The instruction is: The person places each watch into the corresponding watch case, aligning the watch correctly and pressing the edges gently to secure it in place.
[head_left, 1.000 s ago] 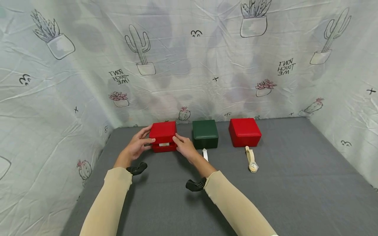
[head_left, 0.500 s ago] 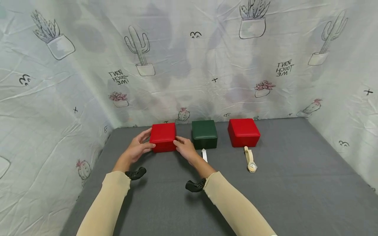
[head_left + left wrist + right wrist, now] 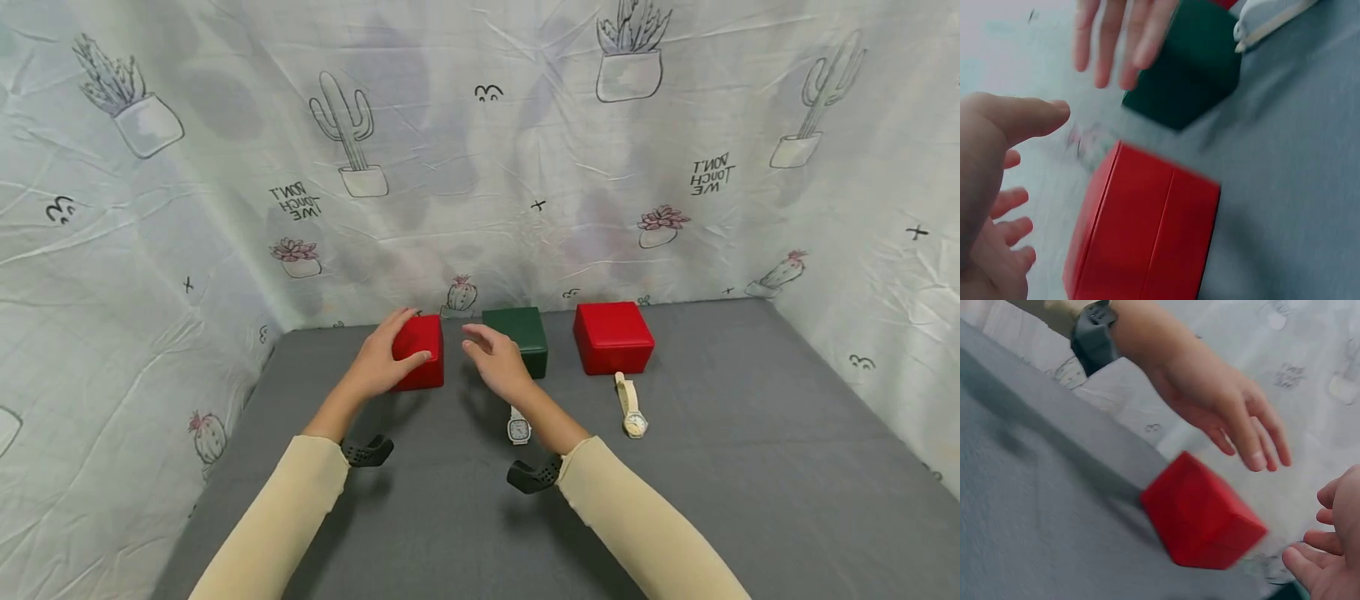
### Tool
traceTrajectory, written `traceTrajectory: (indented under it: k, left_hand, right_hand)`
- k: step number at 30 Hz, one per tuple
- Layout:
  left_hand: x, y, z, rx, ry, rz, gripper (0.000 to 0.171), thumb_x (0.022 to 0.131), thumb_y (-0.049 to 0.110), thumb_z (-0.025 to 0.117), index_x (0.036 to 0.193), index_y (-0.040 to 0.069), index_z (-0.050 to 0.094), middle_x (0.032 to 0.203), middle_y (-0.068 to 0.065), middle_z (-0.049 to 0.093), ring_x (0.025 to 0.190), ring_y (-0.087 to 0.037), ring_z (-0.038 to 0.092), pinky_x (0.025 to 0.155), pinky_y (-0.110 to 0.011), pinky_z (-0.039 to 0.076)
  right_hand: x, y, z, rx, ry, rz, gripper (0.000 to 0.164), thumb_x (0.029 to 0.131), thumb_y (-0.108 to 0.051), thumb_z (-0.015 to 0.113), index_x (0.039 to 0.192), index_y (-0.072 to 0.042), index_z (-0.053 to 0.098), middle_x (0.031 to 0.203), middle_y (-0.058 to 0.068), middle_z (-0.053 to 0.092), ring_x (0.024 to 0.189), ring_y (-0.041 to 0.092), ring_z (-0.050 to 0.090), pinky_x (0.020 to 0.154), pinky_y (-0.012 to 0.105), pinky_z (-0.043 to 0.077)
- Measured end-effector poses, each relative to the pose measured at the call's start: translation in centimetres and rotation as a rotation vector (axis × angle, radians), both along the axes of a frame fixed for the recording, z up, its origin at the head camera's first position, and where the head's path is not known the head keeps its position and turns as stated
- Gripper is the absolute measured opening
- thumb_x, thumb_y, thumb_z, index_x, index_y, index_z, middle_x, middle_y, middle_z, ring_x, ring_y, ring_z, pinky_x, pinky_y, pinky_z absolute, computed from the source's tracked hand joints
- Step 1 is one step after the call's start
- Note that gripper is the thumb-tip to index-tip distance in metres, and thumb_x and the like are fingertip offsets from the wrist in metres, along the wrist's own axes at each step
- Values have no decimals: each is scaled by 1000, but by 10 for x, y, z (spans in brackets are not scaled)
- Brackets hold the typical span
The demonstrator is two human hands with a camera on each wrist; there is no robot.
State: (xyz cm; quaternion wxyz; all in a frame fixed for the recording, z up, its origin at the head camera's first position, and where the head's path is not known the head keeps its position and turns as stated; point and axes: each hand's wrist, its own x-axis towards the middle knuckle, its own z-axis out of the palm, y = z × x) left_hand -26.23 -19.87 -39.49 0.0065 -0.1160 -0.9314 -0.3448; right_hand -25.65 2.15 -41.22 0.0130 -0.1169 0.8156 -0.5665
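The left red box (image 3: 422, 358) stands on the table with its lid down. Above it hovers my left hand (image 3: 375, 362), apart from the box in the left wrist view, its fingers relaxed and nothing held. My right hand (image 3: 497, 360) is raised in front of the green box (image 3: 528, 329), which it partly hides, and it holds nothing. Below that hand a white watch (image 3: 518, 429) lies on the table, its strap partly covered by the forearm. In the right wrist view both hands are clear of the red box (image 3: 1200, 515).
To the right stands another closed red box (image 3: 615, 337), with a cream-strapped watch (image 3: 632, 412) lying in front of it. The grey table (image 3: 712, 467) meets a patterned cloth backdrop (image 3: 420, 242) behind the boxes and at both sides.
The left red box's lid was slightly raised and has come down shut under both hands. Both hands have since let go and lifted off, the right one moving toward the green box.
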Motion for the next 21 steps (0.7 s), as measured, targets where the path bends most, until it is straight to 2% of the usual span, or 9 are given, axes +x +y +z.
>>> traceTrajectory:
  k: [3,7,11,13,16,21]
  left_hand:
    - [-1,17,2,6,31,-74,72,89,31,66,151,21,31,160,-9,24,142,-34,29,104,-61,40]
    - [-5,36,0,10,49,-153,68,91,28,66,150,16,33,159,-9,25,146,-32,26,111,-60,32]
    - [-12,52,-4,27,38,-202,66,91,24,66,148,12,36,158,-11,28,143,-32,33,111,-53,37]
    - [-16,59,-8,37,22,-214,65,91,23,66,148,12,37,157,-12,29,139,-33,39,109,-50,40]
    - [-21,70,-13,37,-5,-219,64,91,23,65,147,11,37,157,-12,29,139,-33,39,106,-49,43]
    - [-26,85,-22,55,-65,-172,67,90,25,67,148,12,35,157,-13,30,138,-34,41,104,-50,45]
  right_hand:
    - [0,23,6,-7,45,-29,34,99,-21,54,132,-14,58,132,8,62,124,23,58,103,44,47]
    - [-2,50,7,1,107,-68,34,98,-18,55,131,-9,58,129,13,63,121,24,60,103,45,46]
    - [-3,70,5,28,148,-94,34,97,-16,56,130,-7,58,130,15,62,120,25,60,103,47,47]
    - [-4,77,2,46,156,-93,35,97,-16,56,131,-7,57,132,14,61,122,26,58,103,45,47]
    - [-4,85,-4,64,151,-88,37,97,-15,57,133,-5,55,135,13,59,127,28,55,105,44,46]
    - [-8,93,-17,112,147,-103,40,95,-13,60,133,-3,55,142,15,52,132,32,49,106,45,44]
